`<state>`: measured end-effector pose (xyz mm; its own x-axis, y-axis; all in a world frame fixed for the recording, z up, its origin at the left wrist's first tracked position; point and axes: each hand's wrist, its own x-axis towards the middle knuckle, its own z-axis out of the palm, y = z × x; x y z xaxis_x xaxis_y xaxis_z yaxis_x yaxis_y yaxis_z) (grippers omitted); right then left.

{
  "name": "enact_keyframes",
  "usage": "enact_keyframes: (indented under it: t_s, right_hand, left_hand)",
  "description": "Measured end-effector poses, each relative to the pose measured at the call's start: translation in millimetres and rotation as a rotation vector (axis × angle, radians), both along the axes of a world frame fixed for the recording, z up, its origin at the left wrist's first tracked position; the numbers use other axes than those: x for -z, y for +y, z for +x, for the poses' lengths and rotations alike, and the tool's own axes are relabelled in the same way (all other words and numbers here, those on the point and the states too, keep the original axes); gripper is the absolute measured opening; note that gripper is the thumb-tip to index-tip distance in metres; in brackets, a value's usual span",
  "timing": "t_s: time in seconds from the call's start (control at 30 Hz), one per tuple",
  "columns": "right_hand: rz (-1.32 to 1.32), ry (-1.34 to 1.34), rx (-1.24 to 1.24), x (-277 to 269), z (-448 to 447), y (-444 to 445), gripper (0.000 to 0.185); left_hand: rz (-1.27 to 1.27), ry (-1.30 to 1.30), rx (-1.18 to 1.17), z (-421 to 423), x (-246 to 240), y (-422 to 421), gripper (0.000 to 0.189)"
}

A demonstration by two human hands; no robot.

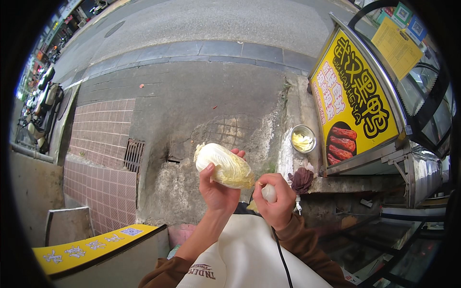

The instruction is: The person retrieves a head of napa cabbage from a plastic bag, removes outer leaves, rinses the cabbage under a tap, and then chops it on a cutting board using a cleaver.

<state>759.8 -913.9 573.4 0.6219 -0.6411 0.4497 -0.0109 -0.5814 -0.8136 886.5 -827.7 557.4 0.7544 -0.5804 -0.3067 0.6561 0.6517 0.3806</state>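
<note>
A head of napa cabbage (pixel 224 163), white at the base and pale yellow towards its leafy end, lies across the palm of my left hand (pixel 220 194). The left thumb presses on its near side, and some fingertips show beyond it. Just right of the leafy end, my right hand (pixel 277 207) is closed around a pale cabbage leaf (pixel 269 193). Most of that leaf is hidden by the fingers, and a yellowish part hangs below them. Beyond my right hand, a metal bowl (pixel 314 143) on a concrete ledge holds several loose yellow leaves.
A dark purple cloth (pixel 301 180) hangs on the ledge (pixel 317 185) above a white tap (pixel 298 206). At the right stands a food cart (pixel 360 108) with a yellow printed panel. A drain grate (pixel 134 155) lies left; a yellow-topped counter (pixel 104 248) stands at the lower left.
</note>
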Motion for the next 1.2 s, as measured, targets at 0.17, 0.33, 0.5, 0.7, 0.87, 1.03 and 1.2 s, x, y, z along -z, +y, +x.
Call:
enact_keyframes:
  t_s: [0.17, 0.33, 0.5, 0.7, 0.87, 1.03, 1.2]
  right_hand:
    - [0.017, 0.007, -0.067, -11, 4, -3, 0.029]
    - [-0.03, -0.026, -0.13, -8, -1, -11, 0.031]
    - [-0.316, 0.035, -0.09, -16, -1, -9, 0.036]
    - [-0.366, 0.0, -0.032, -17, 5, -5, 0.034]
    - [-0.302, -0.032, -0.016, -17, 8, -5, 0.033]
    - [-0.175, -0.062, -0.02, -15, 7, -3, 0.031]
    - [-0.089, -0.049, -0.079, -24, 3, -4, 0.031]
  left_hand:
    - [0.023, -0.072, 0.025, 2, -5, -1, 0.085]
    - [0.018, -0.116, 0.037, 3, -13, 1, 0.083]
    - [0.039, -0.175, 0.018, 3, -21, 1, 0.083]
    - [0.019, -0.234, 0.018, 2, -28, 6, 0.081]
    - [0.045, -0.245, 0.004, 1, -31, 6, 0.081]
    - [0.026, -0.19, 0.002, 1, -31, 5, 0.081]
    - [0.003, -0.172, -0.003, 2, -29, 7, 0.081]
